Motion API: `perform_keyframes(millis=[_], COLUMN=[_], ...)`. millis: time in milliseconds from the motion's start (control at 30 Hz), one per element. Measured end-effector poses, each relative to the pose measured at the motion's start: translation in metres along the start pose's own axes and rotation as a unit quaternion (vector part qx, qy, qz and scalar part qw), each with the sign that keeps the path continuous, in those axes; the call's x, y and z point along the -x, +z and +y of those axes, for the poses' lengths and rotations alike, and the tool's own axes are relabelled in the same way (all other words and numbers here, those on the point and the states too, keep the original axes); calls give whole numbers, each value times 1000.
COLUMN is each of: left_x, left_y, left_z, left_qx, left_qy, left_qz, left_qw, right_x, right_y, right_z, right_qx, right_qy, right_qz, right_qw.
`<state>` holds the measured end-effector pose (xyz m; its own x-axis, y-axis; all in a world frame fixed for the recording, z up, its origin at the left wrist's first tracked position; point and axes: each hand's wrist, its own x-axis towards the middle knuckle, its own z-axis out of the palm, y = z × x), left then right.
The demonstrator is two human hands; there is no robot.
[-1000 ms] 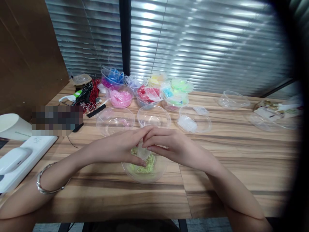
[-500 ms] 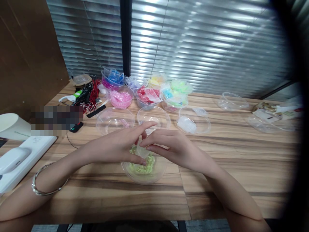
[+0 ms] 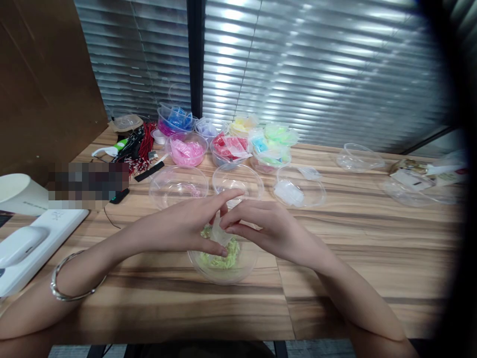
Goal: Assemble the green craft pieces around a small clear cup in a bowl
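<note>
Both hands meet over a clear round plastic bowl [image 3: 223, 276] that contains yellow-green shreds [image 3: 229, 258]. Between the hands is a small translucent plastic bag [image 3: 220, 233], its lower part down at the shreds. My left hand [image 3: 197, 219] curls round the bag from the left, thumb low in front of it and index finger stretched above; its other fingertips are partly hidden. From the right, my right hand [image 3: 266, 226] pinches the bag's upper edge between thumb and fingers.
Behind the hands stand clear bowls [image 3: 179, 171]. Farther back are bowls of pink [image 3: 186, 151], red [image 3: 229, 146], blue [image 3: 178, 119] and pale green [image 3: 278, 136] material. Red and black wires [image 3: 143, 144] lie at left, beside a white power strip [image 3: 48, 238] and a paper cup [image 3: 20, 194]. Clear plastic containers [image 3: 357, 158] are at right.
The right fingertips and the bag's top have shifted very slightly. Otherwise the hands hold nearly the same pose over the bowl.
</note>
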<state>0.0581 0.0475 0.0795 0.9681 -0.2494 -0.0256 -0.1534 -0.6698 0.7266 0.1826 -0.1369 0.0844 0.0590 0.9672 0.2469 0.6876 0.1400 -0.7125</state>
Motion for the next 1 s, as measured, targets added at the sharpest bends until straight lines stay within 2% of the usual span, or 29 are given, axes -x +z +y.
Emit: perform_keyframes(millis=[400,1000], left_x=[-1,0], left_y=[1,0], left_z=[-4,-2], left_qx=[18,35], left_qy=[19,10], left_qz=[8,-4], left_qw=[1000,999], right_x=[1,6], right_y=[-1,2], right_z=[-1,2], right_qx=[3,-2], right_qy=[-15,1], right_qz=[-31,-30], right_qw=[999,1000])
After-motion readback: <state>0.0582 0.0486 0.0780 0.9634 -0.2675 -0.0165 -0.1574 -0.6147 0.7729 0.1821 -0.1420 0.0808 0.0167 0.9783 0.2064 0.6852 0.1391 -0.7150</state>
